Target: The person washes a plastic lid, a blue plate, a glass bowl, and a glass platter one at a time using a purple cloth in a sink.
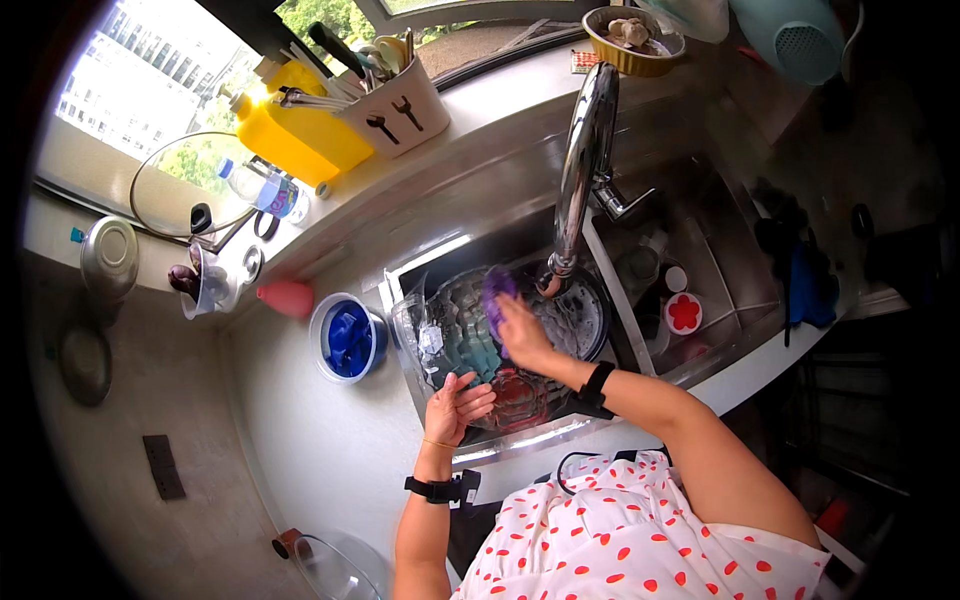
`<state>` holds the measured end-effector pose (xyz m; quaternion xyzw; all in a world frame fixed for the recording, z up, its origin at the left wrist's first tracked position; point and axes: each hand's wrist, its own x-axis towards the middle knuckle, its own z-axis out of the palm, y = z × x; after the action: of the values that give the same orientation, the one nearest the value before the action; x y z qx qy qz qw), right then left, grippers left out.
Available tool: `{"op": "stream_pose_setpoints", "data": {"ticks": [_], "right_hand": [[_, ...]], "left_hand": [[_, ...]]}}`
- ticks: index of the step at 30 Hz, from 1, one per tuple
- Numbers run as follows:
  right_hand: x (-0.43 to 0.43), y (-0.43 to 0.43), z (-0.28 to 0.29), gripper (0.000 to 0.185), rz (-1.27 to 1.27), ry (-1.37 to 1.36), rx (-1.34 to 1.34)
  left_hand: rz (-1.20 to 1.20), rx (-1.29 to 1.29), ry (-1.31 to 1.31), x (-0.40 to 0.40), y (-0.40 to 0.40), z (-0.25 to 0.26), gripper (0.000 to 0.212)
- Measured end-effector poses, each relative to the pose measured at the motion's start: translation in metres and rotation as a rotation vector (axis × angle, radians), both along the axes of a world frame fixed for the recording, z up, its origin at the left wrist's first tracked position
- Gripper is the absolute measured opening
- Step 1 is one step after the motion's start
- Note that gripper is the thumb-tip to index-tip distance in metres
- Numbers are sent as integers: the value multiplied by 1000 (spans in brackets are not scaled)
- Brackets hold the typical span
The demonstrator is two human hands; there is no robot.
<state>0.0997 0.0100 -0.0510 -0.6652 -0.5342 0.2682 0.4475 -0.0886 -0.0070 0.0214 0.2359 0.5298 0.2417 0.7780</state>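
My right hand (523,335) grips a purple scrubbing cloth (499,289) over the left sink basin. Under it lies a large, clear moulded plastic tray (461,326), ridged and wet-looking, with teal and red patches showing through or on it. Beside the tray, a round dark-rimmed basin (592,311) holds sudsy water, partly covered by my right hand and the tap. My left hand (454,409) is at the tray's near left edge, fingers extended and thumb apart. Whether it touches the tray is hard to tell.
A chrome tap (581,165) arches over the sink. The right basin (720,225) contains jars and a red-flower lid (683,313). On the left counter stand a tub with blue contents (349,337) and a pink bottle (286,298). The sill carries a yellow jug (292,139) and a utensil holder (401,109).
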Motion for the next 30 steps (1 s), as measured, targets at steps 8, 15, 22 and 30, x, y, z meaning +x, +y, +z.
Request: {"op": "stream_pose_setpoints", "data": {"ticks": [8,15,22,30], "right_hand": [[6,-30,15,48,275,-191,98],[93,0,-56,33,-76,-147,-368],[97,-8,-65,54,-52,46,-414],[49,-45,-23,68,71,557,-552]], "left_hand": [[-1,80,26,1,1,0,52],[-15,110,39,0,6,5,55],[22,193,74,6,-1,18,49],[107,339,83,27,-27,35,30]]}}
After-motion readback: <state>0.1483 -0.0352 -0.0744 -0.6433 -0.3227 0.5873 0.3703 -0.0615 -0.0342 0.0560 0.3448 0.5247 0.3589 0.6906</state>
